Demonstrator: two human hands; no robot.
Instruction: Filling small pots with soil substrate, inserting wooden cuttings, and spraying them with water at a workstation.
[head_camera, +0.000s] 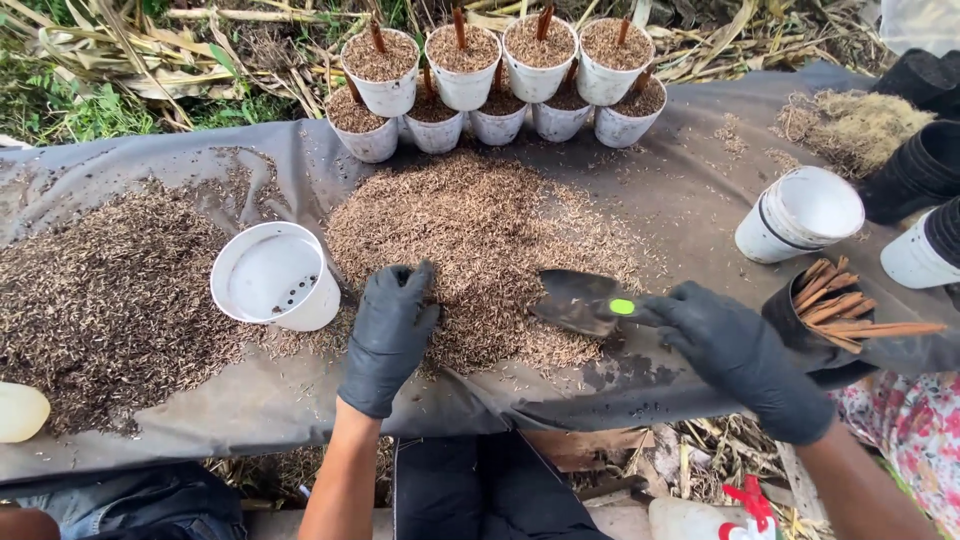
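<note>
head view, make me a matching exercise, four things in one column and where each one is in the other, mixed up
Things:
1. trowel
2. empty white pot
3. filled white pots
4. brown sticks

Places:
A. in two rows at the far edge of the grey sheet
B. bundled in a black container at the right
C. held in the right hand, blade on the light husk pile
D. lying tipped between the dark pile and the light pile, near the left hand

Pairs: 1-C, 2-D, 3-A, 4-B
</note>
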